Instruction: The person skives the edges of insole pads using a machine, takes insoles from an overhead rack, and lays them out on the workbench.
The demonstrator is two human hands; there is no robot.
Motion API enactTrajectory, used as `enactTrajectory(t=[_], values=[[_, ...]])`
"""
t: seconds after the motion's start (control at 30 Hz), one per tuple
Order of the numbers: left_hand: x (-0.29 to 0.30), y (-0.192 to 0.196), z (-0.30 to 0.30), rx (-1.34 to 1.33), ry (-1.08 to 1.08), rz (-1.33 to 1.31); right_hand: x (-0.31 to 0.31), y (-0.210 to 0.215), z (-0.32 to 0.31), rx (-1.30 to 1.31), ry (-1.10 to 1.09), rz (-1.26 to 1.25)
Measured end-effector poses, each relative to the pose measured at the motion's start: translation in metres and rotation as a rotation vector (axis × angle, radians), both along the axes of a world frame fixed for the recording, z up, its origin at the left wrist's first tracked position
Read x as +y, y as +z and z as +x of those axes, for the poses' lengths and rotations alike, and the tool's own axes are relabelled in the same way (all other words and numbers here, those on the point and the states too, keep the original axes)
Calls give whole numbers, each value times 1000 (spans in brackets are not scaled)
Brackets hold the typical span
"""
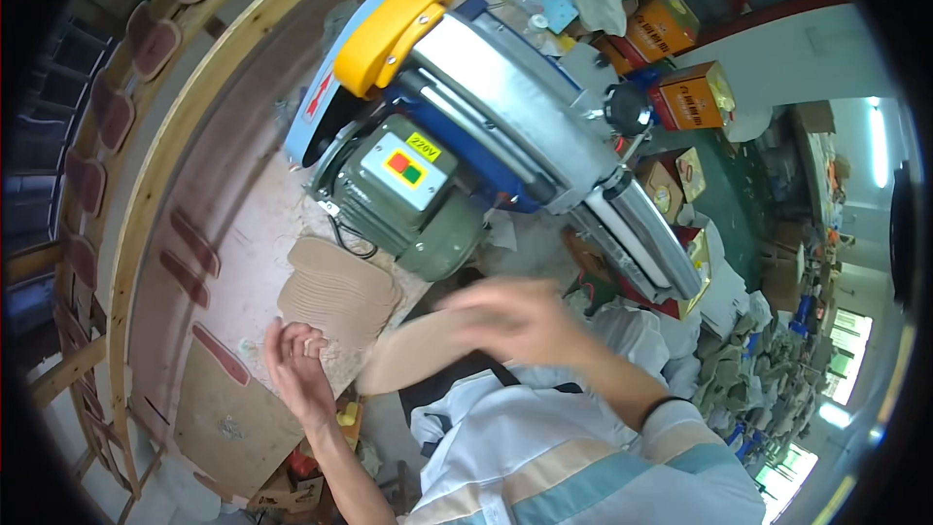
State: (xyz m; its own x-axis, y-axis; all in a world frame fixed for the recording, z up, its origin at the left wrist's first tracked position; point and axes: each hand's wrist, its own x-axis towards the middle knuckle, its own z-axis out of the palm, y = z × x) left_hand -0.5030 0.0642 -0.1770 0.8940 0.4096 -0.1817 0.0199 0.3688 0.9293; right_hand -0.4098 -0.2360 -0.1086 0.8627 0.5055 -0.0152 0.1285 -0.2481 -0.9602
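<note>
My right hand (520, 319), smeared by motion, is closed on the end of a flat tan insole (413, 352). The insole is held in front of my body, below the green motor. To its left, my left hand (299, 369) is raised with loosely curled fingers apart and nothing in them. It is at the lower edge of a fanned stack of tan insoles (340, 294) lying on the work table (282, 204). The machine (486, 107) stands beyond the stack, with a green motor (413, 185), red and green buttons, a yellow cover (384, 39) and metal rollers.
Dark reddish insole shapes (194, 243) lie on the table's left side, near a brown board (228, 423). A wooden rail (146, 204) curves along the left, with more shapes on a rack beyond. Orange boxes (685, 97) and heaped pieces (729, 360) stand at the right.
</note>
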Motion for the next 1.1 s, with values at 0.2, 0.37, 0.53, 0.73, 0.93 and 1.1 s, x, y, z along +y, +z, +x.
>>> enactTrajectory(t=[0.2,0.37,0.53,0.73,0.93,1.1], values=[[-98,-6,13,114,-274,-119,-283,57,39,-12,-765,-276],[-188,4,25,243,-578,-128,-316,30,65,240,-316,-516],[-263,0,49,406,-761,-128,-302,13,63,319,-206,-462],[-312,-16,61,454,-645,-195,-285,48,55,230,-312,-391],[-292,-44,42,296,-711,47,-283,68,34,236,-394,-412],[-169,31,17,82,-635,309,-261,82,10,279,-322,-385]])
